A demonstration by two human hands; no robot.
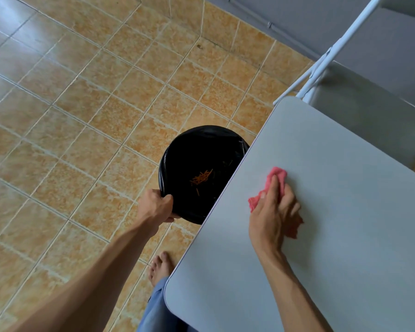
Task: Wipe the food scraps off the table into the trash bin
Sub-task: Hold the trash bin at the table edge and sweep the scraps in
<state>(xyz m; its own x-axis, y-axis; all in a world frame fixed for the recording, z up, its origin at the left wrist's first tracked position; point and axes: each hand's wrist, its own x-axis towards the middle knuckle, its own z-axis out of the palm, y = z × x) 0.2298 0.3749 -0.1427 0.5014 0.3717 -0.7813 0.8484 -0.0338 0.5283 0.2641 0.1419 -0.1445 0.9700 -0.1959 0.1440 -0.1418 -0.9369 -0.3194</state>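
Observation:
A round trash bin (189, 149) lined with a black bag stands on the floor, partly tucked under the left edge of the grey table (333, 236). Orange food scraps (201, 177) lie at its bottom. My left hand (155, 207) grips the bin's near rim. My right hand (273, 212) lies on the table near its left edge, pressing down a crumpled pink cloth (276, 176) that sticks out past my fingers. No scraps show on the visible tabletop.
Orange floor tiles (82, 116) spread to the left. A white folding chair (345, 68) stands at the table's far end against a grey wall. My bare foot (159, 268) and a blue trouser leg are by the table's near corner.

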